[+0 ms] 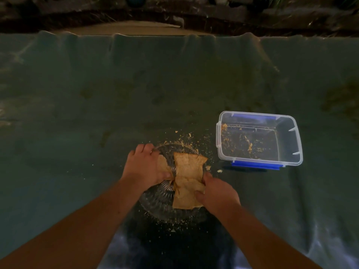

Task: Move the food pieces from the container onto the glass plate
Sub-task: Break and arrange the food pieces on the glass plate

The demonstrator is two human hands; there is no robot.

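A patterned glass plate (157,204) lies on the dark cloth in front of me. Flat tan food pieces (187,171) lie stacked on its right half. My left hand (143,166) rests on the plate's left side, its thumb pressing a smaller tan piece (162,164) and its fingers curled over the far rim. My right hand (217,193) grips the near right edge of the large pieces. The clear plastic container (287,136) with blue clips stands to the right, holding only crumbs.
A dark green cloth (97,113) covers the table. Crumbs (186,135) are scattered beyond the plate and between plate and container. Past the far edge are a pale board and dark ground.
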